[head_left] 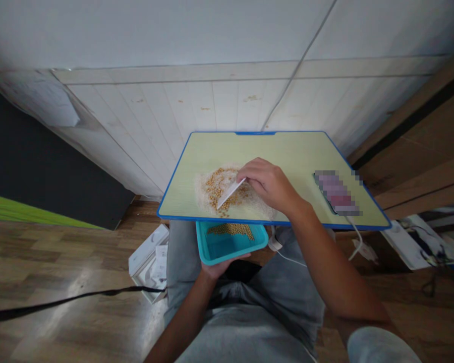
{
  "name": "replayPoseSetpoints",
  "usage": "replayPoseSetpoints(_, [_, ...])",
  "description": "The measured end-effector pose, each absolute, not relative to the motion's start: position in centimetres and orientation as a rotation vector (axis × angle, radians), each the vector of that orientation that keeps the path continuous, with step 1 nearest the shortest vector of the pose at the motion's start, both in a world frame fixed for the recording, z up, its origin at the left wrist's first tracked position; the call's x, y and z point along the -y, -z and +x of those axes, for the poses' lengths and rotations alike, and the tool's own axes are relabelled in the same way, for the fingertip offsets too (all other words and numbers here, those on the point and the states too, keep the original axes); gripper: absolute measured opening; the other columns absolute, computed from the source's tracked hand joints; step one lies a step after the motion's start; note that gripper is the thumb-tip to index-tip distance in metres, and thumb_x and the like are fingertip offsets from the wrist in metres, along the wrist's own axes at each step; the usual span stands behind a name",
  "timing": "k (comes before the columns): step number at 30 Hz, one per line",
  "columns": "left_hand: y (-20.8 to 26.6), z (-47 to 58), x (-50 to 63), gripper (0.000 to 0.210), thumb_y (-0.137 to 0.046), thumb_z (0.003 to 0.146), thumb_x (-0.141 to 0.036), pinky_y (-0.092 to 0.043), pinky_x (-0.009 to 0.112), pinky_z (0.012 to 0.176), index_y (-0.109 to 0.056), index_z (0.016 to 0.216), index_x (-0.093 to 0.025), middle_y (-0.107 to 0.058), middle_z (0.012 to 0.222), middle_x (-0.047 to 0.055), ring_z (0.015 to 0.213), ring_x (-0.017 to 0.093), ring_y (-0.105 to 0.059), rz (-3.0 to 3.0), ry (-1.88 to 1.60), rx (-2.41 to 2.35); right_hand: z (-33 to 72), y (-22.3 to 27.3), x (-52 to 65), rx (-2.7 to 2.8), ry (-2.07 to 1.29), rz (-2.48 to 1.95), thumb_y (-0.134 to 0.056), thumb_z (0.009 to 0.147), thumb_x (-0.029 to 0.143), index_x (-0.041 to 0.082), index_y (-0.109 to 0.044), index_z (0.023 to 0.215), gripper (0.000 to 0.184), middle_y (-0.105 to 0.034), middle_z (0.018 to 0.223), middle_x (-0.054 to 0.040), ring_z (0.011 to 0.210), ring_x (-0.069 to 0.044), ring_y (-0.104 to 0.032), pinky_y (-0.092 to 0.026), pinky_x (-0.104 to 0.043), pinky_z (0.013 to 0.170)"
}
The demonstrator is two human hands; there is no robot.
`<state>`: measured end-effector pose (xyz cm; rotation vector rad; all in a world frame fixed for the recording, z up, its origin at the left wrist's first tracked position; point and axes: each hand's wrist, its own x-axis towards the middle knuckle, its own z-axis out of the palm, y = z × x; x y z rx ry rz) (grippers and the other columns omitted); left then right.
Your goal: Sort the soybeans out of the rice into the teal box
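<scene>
On the yellow-green tabletop [287,151] lies a spread pile of white grains like rice [202,190], with round tan beans like soybeans [215,182] mixed into it. My right hand [267,182] pinches a thin white scraper-like strip [230,193], tilted so its lower end meets the beans near the table's front edge. Below that edge, my left hand [217,268] supports a turquoise plastic basin [219,255] from underneath; its fingers are partly hidden. Loose beans [232,230] are gathered along the far side of the basin's bottom, which sits just under the table's blue rim.
A phone [336,194] with a blurred screen lies on the table's right, and a white cable [357,237] hangs from it. An open white box [151,259] stands on the floor at left. A white panelled wall [227,101] is behind; cardboard boxes [419,146] stand at right.
</scene>
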<state>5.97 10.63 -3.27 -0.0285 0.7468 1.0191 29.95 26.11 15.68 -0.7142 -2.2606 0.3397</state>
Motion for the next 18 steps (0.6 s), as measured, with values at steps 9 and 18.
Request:
replayPoseSetpoints(9, [5.4,5.7,-10.5,0.083,-0.031,0.127,-0.081,-0.044,0.1,0.142,-0.097,0.145,-0.034,-0.078,0.187,0.012,0.186,0.062,-0.056,0.009,-1.051,-0.688,32.0,-15.3,-25.0,2.21,-0.29,-0.675,-0.062,0.125,0.018,0.029,-0.094,0.114,0.036,-0.097,0.118,-0.0085,0.117,-0.032,-0.085,-0.065,-0.049,0.11])
replayPoseSetpoints(18, [6.6,5.3,-10.5,0.078,-0.037,0.126,-0.081,-0.035,0.097,0.149,-0.099,0.147,-0.037,-0.082,0.183,0.007,0.188,0.06,-0.053,0.067,-1.025,-0.607,31.2,-14.0,-24.7,2.135,-0.273,-0.695,-0.06,0.128,0.021,0.03,-0.095,0.118,0.037,-0.097,0.12,-0.0088,0.119,-0.031,-0.085,-0.066,-0.051,0.112])
